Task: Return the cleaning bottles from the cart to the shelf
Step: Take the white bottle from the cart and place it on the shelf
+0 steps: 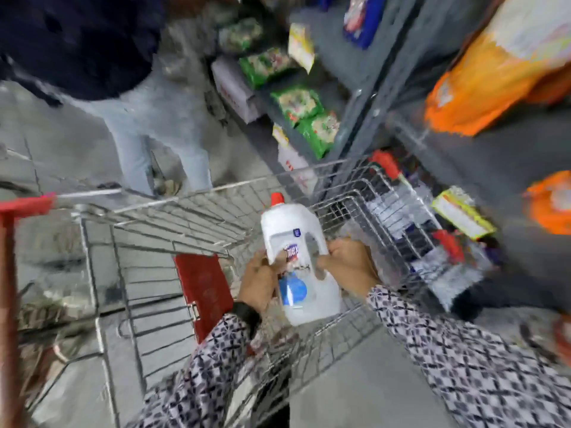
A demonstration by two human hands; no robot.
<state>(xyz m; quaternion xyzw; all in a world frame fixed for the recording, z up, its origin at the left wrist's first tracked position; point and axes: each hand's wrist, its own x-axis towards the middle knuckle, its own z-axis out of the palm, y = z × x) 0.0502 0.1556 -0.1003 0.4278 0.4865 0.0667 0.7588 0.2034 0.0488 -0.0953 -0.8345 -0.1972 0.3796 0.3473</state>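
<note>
1. Head view: White plastic with a red cap, the bottle [296,261] is a big jug with a moulded handle hole on its right side and a blue and red label on its front. It sits over the wire cart [191,211], cap pointing away from the person, held between both hands above the basket rather than resting on the floor of it, as far as the blurred picture shows.

2. The left hand [258,282] is curled around the left side of the bottle, fingers wrapped onto the label. The right hand [349,264] closes on the handle side, fingers hooked toward the handle hole; whether they pass fully through it I cannot tell.

3. The shelf [312,97] stands just beyond the cart to the right, its grey boards loaded with green packets [299,101] and orange bags [482,81]. Another person in pale jeans [160,125] stands near the far end of the cart.

4. Handling, as a judgement: a jug this size, if full, is likely heavy, and the liquid would shift as it tilts. The walls are stiff but smooth and may slip in a side grip. The handle looks the surest hold, with the other hand under the base for support. Keeping the cap uppermost guards against leaks.
</note>
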